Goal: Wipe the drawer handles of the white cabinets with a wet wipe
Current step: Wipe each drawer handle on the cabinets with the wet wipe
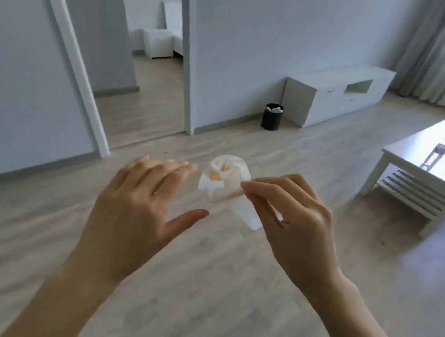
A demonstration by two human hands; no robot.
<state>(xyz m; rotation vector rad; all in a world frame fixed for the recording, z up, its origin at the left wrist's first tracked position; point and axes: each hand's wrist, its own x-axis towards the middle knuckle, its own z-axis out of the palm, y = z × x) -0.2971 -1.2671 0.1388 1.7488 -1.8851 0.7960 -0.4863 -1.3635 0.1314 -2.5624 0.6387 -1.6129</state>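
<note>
The right hand pinches a crumpled wet wipe between thumb and fingertips, holding it in the air above the wooden floor. The left hand is spread wide with straight fingers and holds nothing, its fingertips just beside the wet wipe. Well beyond the wet wipe, a low white cabinet stands against the far wall, and a black bin sits on the floor nearer the wet wipe than the cabinet is.
</note>
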